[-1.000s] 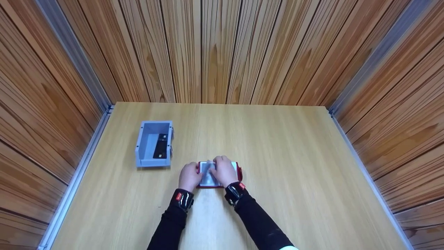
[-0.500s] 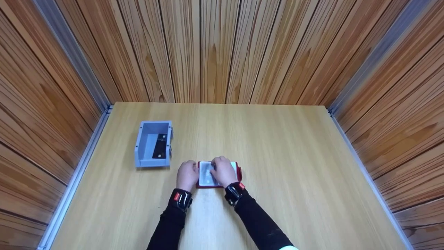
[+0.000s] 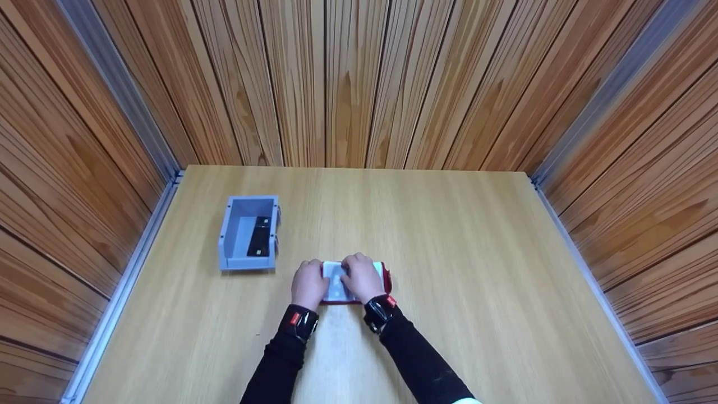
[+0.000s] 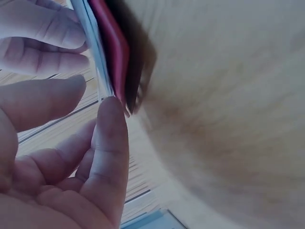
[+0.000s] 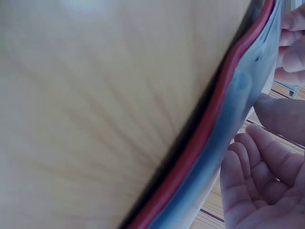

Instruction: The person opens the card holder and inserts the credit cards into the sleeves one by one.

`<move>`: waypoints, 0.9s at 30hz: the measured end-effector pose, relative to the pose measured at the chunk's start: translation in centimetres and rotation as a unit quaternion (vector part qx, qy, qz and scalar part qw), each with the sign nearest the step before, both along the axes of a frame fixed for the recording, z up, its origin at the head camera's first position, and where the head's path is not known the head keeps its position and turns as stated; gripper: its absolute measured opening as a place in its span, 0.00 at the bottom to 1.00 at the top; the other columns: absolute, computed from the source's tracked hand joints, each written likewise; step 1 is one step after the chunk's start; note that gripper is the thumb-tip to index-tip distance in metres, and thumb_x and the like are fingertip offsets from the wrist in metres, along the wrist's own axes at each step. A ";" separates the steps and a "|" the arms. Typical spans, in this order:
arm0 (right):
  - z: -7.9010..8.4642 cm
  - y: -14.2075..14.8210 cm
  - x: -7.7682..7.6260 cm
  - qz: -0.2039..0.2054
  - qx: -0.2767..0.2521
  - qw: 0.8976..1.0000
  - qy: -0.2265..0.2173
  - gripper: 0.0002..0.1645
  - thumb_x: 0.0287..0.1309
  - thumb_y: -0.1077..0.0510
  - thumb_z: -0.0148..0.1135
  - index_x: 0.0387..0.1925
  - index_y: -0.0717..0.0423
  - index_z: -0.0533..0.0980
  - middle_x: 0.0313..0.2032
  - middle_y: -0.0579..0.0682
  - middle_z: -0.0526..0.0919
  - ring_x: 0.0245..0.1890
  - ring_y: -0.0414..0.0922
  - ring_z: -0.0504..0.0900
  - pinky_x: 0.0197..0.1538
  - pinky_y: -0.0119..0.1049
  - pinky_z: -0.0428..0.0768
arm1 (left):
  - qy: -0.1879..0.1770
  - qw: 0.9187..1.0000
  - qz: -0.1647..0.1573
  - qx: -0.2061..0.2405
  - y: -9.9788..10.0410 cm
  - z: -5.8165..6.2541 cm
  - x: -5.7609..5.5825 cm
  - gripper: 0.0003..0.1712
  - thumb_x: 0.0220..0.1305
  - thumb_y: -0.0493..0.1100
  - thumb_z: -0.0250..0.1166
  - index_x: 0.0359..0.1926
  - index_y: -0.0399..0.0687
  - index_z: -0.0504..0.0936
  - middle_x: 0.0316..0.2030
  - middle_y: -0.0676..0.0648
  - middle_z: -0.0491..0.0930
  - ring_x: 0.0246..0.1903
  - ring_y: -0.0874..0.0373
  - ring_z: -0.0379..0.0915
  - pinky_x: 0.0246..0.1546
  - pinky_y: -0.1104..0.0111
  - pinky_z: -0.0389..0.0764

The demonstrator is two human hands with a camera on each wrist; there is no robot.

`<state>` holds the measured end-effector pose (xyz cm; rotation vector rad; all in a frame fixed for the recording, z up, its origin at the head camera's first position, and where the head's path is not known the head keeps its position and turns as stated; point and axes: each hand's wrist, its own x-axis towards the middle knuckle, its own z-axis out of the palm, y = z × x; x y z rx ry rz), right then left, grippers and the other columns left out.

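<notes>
Against fingers (image 4: 112, 138), red booklet (image 3: 335, 287); wristband labels (image 3: 295, 318) illegible.

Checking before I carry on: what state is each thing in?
Case: open, pages facing up
Bin: upright, with contents
Black contents: lying inside the bin
Left hand: touching the case's left end, grip unclear
Right hand: touching the pages, grip unclear
Wristbands: both worn

Blue-grey bin (image 3: 248, 262) over on the left of the desk (image 3: 449, 252), some flat black stuff (image 3: 258, 241) lying in it along the right wall, too small to tell what. Desk's light wood grain. Plank-look panels (image 3: 348, 84) at the back and both sides, grey metal strips (image 3: 115, 84) up the corners, pale rails (image 3: 594, 283) along the desk's side edges.
</notes>
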<state>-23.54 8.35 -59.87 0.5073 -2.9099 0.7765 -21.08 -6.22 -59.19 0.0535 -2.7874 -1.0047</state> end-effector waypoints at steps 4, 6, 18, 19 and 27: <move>0.0 0.0 0.0 0.004 -0.002 1.000 0.005 0.14 0.50 0.62 0.73 0.39 0.60 0.80 0.37 0.53 0.79 0.40 0.54 0.78 0.46 0.46 0.76 | -0.006 1.000 -0.010 -0.010 -0.1 -0.5 -0.1 0.08 0.46 0.30 0.71 0.31 0.34 0.81 0.27 0.39 0.77 0.31 0.42 0.75 0.34 0.51 0.74; 0.0 0.0 0.0 0.005 -0.001 1.000 0.007 0.14 0.49 0.62 0.73 0.39 0.61 0.80 0.37 0.53 0.79 0.40 0.54 0.78 0.46 0.46 0.76 | -0.005 1.000 -0.013 -0.011 -0.1 -0.6 -0.1 0.08 0.46 0.30 0.70 0.29 0.34 0.80 0.26 0.39 0.77 0.31 0.41 0.75 0.34 0.50 0.74; 0.2 0.1 0.3 0.004 0.006 1.000 -0.004 0.14 0.50 0.63 0.73 0.41 0.60 0.82 0.39 0.53 0.79 0.42 0.54 0.78 0.48 0.46 0.76 | -0.004 1.000 -0.018 -0.009 -0.2 -0.8 -0.1 0.07 0.45 0.29 0.70 0.27 0.34 0.80 0.25 0.39 0.77 0.30 0.41 0.75 0.34 0.50 0.74; 0.2 0.1 0.3 0.005 0.007 1.000 -0.004 0.14 0.51 0.63 0.73 0.41 0.60 0.82 0.39 0.54 0.79 0.42 0.54 0.78 0.48 0.46 0.76 | -0.005 1.000 -0.018 -0.011 -0.2 -0.7 -0.1 0.07 0.45 0.30 0.70 0.28 0.34 0.80 0.26 0.39 0.77 0.31 0.42 0.75 0.34 0.50 0.74; 0.1 0.1 0.3 0.009 0.018 1.000 -0.002 0.15 0.52 0.63 0.72 0.43 0.60 0.83 0.40 0.54 0.78 0.42 0.55 0.78 0.46 0.47 0.77 | -0.023 1.000 -0.017 -0.001 -0.4 -0.4 0.1 0.07 0.47 0.31 0.71 0.29 0.35 0.81 0.26 0.42 0.77 0.30 0.44 0.74 0.33 0.52 0.74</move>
